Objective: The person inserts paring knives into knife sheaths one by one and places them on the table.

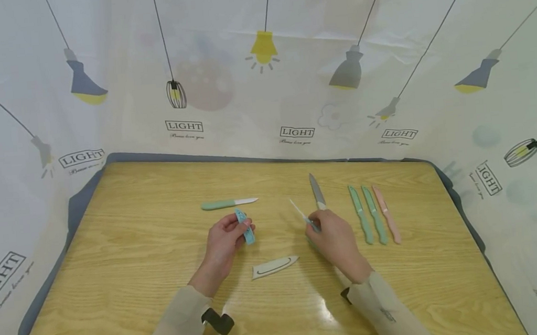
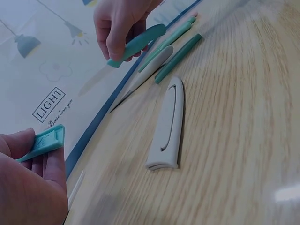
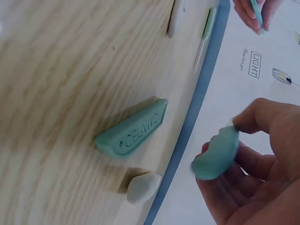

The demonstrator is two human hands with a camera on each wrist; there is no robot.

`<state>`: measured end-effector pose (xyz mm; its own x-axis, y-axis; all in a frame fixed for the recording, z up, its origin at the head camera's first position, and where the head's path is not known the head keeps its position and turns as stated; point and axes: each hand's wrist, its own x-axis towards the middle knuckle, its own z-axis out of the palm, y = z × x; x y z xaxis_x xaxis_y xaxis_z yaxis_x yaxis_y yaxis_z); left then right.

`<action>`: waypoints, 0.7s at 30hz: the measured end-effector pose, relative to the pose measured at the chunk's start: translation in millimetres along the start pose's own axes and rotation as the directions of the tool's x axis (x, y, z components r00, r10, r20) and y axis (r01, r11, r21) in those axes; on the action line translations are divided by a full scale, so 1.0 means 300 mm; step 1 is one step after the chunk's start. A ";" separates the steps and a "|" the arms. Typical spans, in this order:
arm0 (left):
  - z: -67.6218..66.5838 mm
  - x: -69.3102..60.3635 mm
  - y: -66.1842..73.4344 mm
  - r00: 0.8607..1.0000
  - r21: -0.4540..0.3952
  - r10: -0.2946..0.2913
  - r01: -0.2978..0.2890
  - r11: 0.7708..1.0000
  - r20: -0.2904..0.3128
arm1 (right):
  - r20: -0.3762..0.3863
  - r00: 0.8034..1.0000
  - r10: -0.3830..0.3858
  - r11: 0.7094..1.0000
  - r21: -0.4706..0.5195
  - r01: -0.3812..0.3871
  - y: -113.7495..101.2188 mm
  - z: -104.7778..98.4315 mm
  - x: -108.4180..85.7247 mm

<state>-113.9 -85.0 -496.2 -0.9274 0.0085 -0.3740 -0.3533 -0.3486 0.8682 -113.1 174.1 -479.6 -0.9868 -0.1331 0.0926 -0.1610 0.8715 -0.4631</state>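
Observation:
My left hand pinches a light blue knife sheath upright above the table. In my right hand is a small knife, gripped by its blue-green handle, its pale blade pointing toward the left hand and apart from the sheath. Under the right hand lies a green sheath with raised lettering, mostly hidden in the head view. Beside it is a larger knife with a grey blade and a white handle. A white sheath lies between the forearms.
A green-handled knife with a bare white blade lies beyond the left hand. To the right are two green sheathed knives and a pink one, side by side. Printed cloth walls surround the wooden table.

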 end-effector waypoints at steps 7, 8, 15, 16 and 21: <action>0.013 0.002 0.005 1.000 -0.041 -0.003 0.002 0.999 -0.014 | 0.001 1.000 0.002 0.994 0.111 -0.003 -0.007 -0.014 -0.024; 0.015 0.003 0.005 1.000 -0.046 -0.003 0.002 0.999 -0.017 | 0.005 1.000 0.008 0.992 0.124 -0.008 -0.008 -0.015 -0.027; 0.029 0.010 0.009 0.999 -0.103 -0.016 0.012 0.995 -0.036 | 0.026 0.999 0.033 0.978 0.205 -0.038 -0.025 -0.022 -0.054; 0.031 0.011 0.009 0.999 -0.114 -0.017 0.013 0.993 -0.036 | 0.028 0.999 0.035 0.976 0.214 -0.040 -0.028 -0.022 -0.057; 0.042 0.014 0.007 1.000 -0.185 -0.005 -0.001 0.983 -0.030 | 0.042 0.999 0.033 0.966 0.255 -0.043 -0.036 -0.021 -0.071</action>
<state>-119.9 -74.0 -491.9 -0.9215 -0.0180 -0.3879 -0.3238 -0.5160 0.7931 -90.2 170.6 -471.1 -0.9915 -0.1242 0.0399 -0.1183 0.7271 -0.6762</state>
